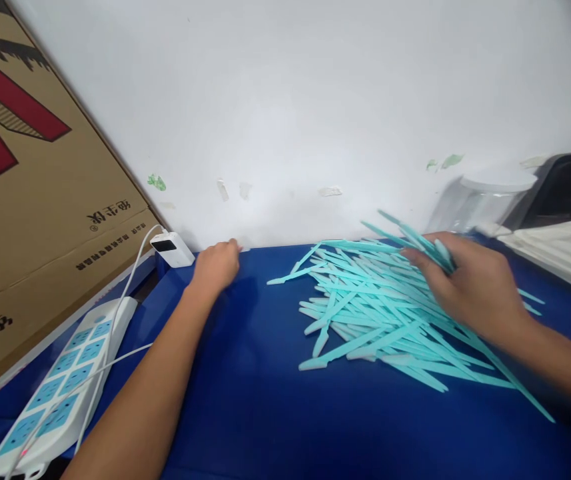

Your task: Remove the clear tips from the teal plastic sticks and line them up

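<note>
Slim turquoise eyebrow razors (365, 293) with paler blade-end covers lie criss-cross in a loose pile on the blue tabletop (260, 400). Above the pile's right side, my right hand (480, 280) is closed round several of these razors (415, 240), their ends pointing up and left. The hand is slightly smeared by motion. My left hand (218, 267) rests at the table's back edge by the white wall, left of the pile. Its fingers are curled in, and whatever they may hold is hidden.
A white power strip (65, 380) with cables lies at the left, near a small white device with a dark display (172, 248). A large cardboard box (55, 200) stands behind them. At the right are a clear jar with a white lid (498, 183), a dark object (565, 190) and stacked white material (565, 247).
</note>
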`<state>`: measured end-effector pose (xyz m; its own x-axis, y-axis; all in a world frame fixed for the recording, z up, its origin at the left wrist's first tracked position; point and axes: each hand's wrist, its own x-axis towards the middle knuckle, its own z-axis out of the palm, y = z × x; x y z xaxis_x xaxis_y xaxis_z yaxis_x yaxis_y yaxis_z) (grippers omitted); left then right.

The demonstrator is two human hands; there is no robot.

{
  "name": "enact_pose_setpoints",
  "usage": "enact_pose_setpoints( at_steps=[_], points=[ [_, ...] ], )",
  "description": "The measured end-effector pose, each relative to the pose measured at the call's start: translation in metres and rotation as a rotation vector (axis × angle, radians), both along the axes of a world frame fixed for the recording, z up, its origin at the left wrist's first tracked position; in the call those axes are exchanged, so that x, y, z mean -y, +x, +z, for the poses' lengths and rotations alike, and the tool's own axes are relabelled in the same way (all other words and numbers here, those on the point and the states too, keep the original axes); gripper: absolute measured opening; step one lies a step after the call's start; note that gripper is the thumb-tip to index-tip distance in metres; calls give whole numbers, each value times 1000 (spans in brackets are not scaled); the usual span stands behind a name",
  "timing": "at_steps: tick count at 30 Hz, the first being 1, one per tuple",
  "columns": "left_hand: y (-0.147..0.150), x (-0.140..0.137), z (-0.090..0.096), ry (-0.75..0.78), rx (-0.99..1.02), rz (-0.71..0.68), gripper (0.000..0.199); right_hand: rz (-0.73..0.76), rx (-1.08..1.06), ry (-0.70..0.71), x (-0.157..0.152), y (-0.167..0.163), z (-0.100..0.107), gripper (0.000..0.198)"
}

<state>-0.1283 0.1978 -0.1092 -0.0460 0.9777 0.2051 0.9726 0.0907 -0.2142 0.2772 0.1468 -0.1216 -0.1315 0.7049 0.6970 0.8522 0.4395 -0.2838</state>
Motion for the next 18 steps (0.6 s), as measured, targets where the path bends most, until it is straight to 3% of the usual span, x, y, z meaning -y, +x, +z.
enact_pose_setpoints(
  at_steps=[2,5,18],
  points=[
    [-21,-1,0,-67,1,161,48,27,10,-3,2,-2,0,27],
    [-43,-1,-1,-119,19,260,47,64,-2,-14,4,-4,2,25],
    [-52,-1,2,-57,27,303,52,117,-20,34,0,-4,-5,17]
  ],
)
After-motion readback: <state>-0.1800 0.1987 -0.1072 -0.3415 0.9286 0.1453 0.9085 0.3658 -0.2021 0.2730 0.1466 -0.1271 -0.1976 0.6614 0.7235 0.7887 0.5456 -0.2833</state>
